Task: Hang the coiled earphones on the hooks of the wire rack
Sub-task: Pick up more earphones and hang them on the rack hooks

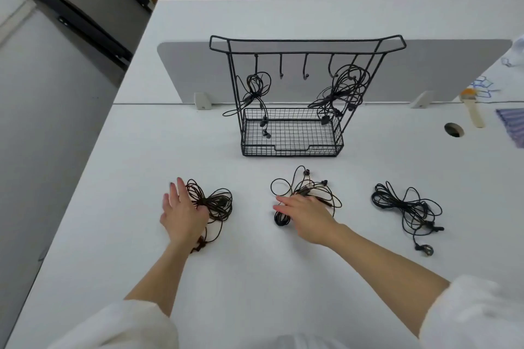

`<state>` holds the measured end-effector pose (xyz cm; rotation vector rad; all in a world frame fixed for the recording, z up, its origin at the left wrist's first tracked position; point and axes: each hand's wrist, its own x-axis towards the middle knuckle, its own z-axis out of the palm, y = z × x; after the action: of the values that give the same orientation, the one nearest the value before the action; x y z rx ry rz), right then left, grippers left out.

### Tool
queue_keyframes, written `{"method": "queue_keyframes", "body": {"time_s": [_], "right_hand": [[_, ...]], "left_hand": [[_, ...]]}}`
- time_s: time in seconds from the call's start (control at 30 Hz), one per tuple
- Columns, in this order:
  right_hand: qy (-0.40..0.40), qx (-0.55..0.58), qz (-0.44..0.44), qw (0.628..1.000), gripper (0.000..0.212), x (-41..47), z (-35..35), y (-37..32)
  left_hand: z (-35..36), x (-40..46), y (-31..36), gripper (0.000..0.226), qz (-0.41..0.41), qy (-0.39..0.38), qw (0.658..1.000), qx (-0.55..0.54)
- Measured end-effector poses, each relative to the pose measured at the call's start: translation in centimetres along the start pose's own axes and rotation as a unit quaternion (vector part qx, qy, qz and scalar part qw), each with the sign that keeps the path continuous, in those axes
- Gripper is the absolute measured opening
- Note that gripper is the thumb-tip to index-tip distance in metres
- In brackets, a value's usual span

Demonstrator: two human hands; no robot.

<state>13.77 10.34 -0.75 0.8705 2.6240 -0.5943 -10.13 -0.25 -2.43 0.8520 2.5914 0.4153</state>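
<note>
A white counter (255, 278) holds a black wire rack (292, 93) with a basket base; coiled earphones hang on its far-left hook (256, 88) and right hooks (344, 88). Three more coils lie nearer the person. The left hand (181, 212), fingers spread, rests on the left coil (215, 202); the right hand (306, 215) lies flat over the middle coil (309, 187), and the right coil (408, 207) lies apart.

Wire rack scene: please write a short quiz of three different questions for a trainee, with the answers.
1. How many earphone coils lie on the table?
2. True or false: every hook of the wire rack already carries a coil.
3. Which coil has no hand on it: A left coil, B middle coil, C right coil?

Key: 1. Three. 2. False; two middle hooks are free. 3. C; the left hand and right hand rest on A and B.
</note>
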Motion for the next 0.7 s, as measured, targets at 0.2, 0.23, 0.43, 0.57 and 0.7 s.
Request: {"method": "queue_keyframes", "body": {"time_s": [0.2, 0.23, 0.43, 0.57, 0.7], "right_hand": [[-0.004, -0.018, 0.025, 1.000, 0.049, 1.0, 0.1, -1.2], [0.000, -0.039, 0.028, 0.999, 0.041, 1.2, 0.2, -1.4], [0.050, -0.068, 0.021, 0.996, 0.023, 1.5, -0.9, -1.1], [0.138, 0.132, 0.081, 0.978, 0.018, 1.0, -5.5, -0.6], [0.254, 0.286, 0.070, 0.922, 0.018, -0.2, -10.5, 0.2]], "left_hand": [[-1.2, 0.6, -0.6, 0.037, -0.023, -0.045, 0.975, -0.215], [-1.5, 0.6, -0.5, 0.026, -0.033, -0.061, 0.968, -0.241], [-3.6, 0.1, 1.8, 0.005, 0.019, -0.135, 0.938, -0.318], [-5.7, 0.2, 5.5, 0.002, 0.103, -0.204, 0.934, -0.276], [-8.0, 0.0, 9.8, 0.006, 0.181, -0.234, 0.924, -0.242]]}}
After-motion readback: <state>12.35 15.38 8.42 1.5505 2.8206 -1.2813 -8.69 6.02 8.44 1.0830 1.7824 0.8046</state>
